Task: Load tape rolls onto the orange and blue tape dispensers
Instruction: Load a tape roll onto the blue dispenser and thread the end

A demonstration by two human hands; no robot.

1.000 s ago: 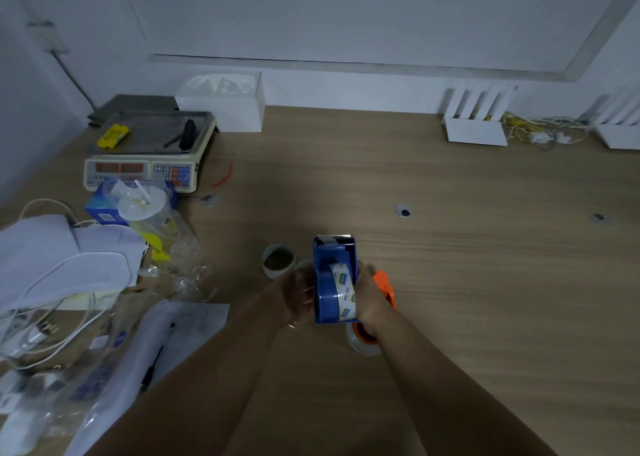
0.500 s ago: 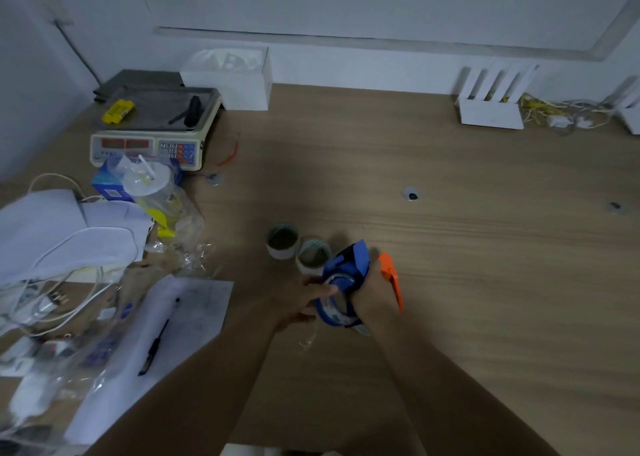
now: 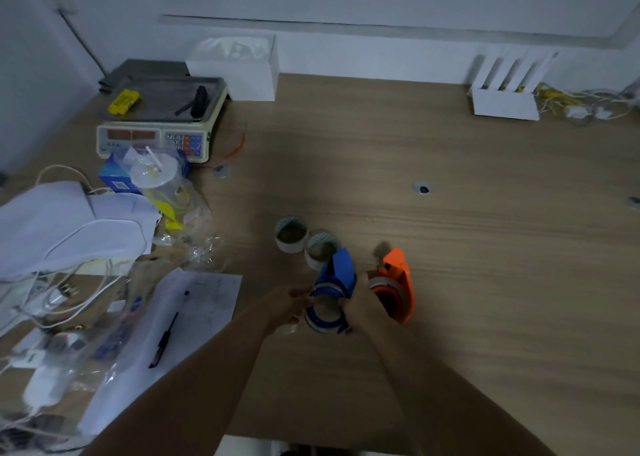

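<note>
The blue tape dispenser (image 3: 338,275) lies low over the wooden table with a tape roll (image 3: 323,313) seated in it. My left hand (image 3: 287,305) grips the roll's left side. My right hand (image 3: 360,303) holds the dispenser's right side. Just to the right, the orange tape dispenser (image 3: 396,282) lies on the table with a roll in it, touching my right hand. Two small tape cores stand behind: one (image 3: 291,234) further left, the other (image 3: 320,248) partly hidden by the blue dispenser.
A weighing scale (image 3: 156,123) stands at the back left beside a white box (image 3: 239,68). Papers, cables, plastic bags, a cup (image 3: 154,175) and a pen (image 3: 166,338) crowd the left side. A white router (image 3: 505,92) sits back right. The table's near edge (image 3: 311,443) is close.
The blue dispenser was upright in both hands a second ago; it has been tipped over and lowered toward the table. The orange dispenser is now more exposed. The view shifted slightly.
</note>
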